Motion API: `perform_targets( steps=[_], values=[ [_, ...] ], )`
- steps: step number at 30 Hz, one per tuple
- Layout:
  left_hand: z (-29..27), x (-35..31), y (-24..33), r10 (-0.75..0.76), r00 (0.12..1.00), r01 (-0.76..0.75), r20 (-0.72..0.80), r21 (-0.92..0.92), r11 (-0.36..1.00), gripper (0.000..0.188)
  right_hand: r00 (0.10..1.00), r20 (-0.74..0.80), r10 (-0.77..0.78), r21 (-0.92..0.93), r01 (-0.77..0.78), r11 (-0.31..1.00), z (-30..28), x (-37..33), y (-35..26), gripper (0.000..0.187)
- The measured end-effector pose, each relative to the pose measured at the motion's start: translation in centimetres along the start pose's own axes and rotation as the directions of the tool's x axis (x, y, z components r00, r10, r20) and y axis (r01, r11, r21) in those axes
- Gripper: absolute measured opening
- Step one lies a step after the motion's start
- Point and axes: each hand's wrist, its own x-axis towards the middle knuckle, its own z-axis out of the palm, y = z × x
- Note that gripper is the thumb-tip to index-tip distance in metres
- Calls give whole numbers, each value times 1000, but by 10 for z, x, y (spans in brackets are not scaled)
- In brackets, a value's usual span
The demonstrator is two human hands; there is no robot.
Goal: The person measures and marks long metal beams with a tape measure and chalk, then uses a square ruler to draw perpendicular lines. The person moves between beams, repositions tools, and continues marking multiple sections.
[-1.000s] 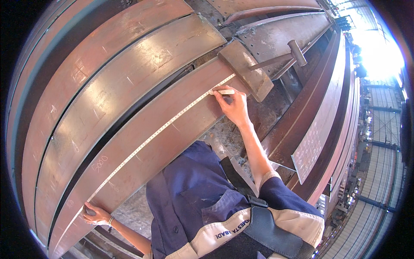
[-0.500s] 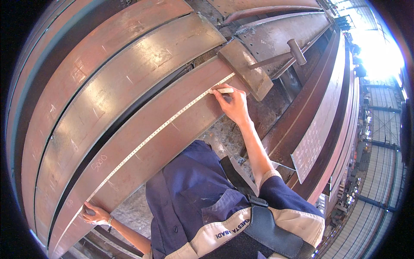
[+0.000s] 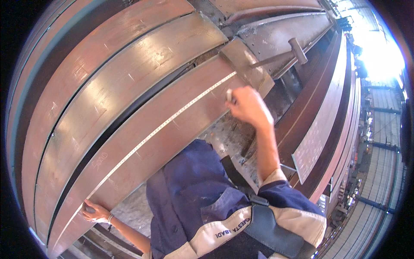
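Note:
A pale measuring tape lies stretched along a reddish-brown steel beam in front of me. At the beam's lower left, my left hand is closed with its fingertips pinching the tape against the steel. My right hand is closed around a short white stick of chalk, lifted just off the beam's near edge and apart from the tape. Its fingers are somewhat smeared by motion. The tape's far end reaches a brown steel block lying across the beam's end.
A hammer rests by the block, its handle over it. Beyond the tape, more steel beams run alongside, with dark gaps between them. Further beams and a plate with chalk marks stand to the right.
My right hand has pulled back from the tape toward the right and nearer to me, still holding the chalk. My left hand keeps its place on the tape.

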Motion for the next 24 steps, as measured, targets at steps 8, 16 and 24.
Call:
perform_targets(
  steps=[8, 16, 24],
  values=[
    [1, -1, 6, -3, 1000, 3, -20, 1, 1000, 37, 965, -209, 158, 494, -35, 869, -12, 1, -11, 22],
    [-2, 0, 8, 12, 1000, -11, -18, 18, 1000, 39, 988, -63, 144, 573, -82, 815, 7, -14, -17, 24],
    [-11, 1, 22, -88, 994, 89, 58, -8, 996, 49, 935, 238, -262, 494, 116, 862, 51, -25, -67, 24]
  ],
)
